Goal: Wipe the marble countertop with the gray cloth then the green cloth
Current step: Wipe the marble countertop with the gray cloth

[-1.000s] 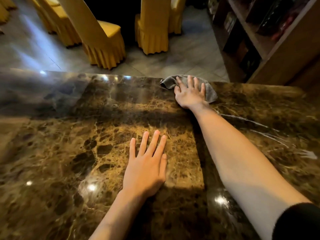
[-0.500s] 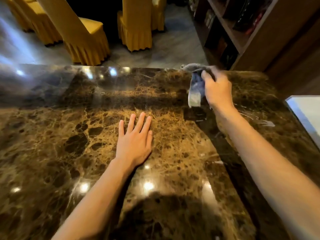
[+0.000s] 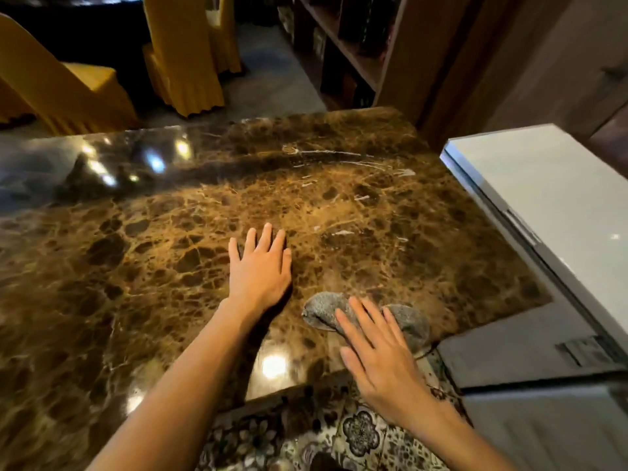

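The brown marble countertop (image 3: 170, 253) fills the middle of the head view, glossy with light spots and faint wet streaks at the far right. My left hand (image 3: 260, 270) lies flat on it, palm down, fingers slightly apart, holding nothing. My right hand (image 3: 377, 355) presses flat on the crumpled gray cloth (image 3: 407, 322), which sits at the near right edge of the marble. Part of the cloth is hidden under my fingers. No green cloth is in view.
A gray-white appliance with a flat lid (image 3: 543, 212) stands against the counter's right side. Yellow-covered chairs (image 3: 183, 52) stand beyond the far edge. A wooden shelf unit (image 3: 356, 45) rises at the back right. Patterned floor tiles (image 3: 360, 433) show below the near edge.
My right hand has drawn the gray cloth from the far edge back to the near right edge. My left hand stays flat on the marble. The view has turned right.
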A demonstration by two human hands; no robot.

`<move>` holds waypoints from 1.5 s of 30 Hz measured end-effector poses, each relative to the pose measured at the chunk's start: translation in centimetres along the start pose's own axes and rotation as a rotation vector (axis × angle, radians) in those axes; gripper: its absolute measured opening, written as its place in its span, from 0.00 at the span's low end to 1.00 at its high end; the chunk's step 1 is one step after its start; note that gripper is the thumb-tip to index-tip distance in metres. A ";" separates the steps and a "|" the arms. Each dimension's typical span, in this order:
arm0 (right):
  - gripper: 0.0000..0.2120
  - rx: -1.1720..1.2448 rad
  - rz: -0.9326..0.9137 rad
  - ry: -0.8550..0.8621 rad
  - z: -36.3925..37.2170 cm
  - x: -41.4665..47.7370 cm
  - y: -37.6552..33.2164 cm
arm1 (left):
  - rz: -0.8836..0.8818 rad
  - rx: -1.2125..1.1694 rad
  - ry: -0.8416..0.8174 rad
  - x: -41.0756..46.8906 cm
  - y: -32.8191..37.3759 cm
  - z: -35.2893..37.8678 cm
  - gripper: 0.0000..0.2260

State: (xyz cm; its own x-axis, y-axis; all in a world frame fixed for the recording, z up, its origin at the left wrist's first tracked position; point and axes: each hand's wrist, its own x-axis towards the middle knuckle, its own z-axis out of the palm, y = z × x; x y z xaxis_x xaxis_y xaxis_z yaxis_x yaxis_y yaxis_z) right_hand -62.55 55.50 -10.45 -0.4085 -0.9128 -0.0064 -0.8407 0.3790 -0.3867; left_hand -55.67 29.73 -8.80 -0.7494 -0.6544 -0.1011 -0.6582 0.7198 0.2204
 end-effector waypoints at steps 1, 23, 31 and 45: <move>0.26 -0.013 0.012 -0.037 0.0 -0.2 -0.1 | -0.001 0.010 -0.003 -0.2 0.3 0.2 0.25; 0.28 -0.164 0.059 -0.161 -2.2 30.3 3.8 | -0.092 0.052 0.006 5.4 -0.5 1.3 0.26; 0.29 -0.162 0.049 -0.232 -2.5 47.6 3.9 | -0.092 0.070 0.003 5.6 -0.6 1.8 0.26; 0.18 0.003 0.130 0.190 -5.1 58.8 6.8 | -0.083 0.025 -0.003 5.6 -0.5 1.4 0.26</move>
State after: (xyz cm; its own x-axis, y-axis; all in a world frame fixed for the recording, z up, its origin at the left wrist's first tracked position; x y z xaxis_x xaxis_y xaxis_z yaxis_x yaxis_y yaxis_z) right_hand -94.08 5.16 -8.71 -0.5727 -0.8113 0.1172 -0.7759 0.4904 -0.3967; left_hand -59.61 25.99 -10.87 -0.6926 -0.7112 -0.1206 -0.7194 0.6689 0.1871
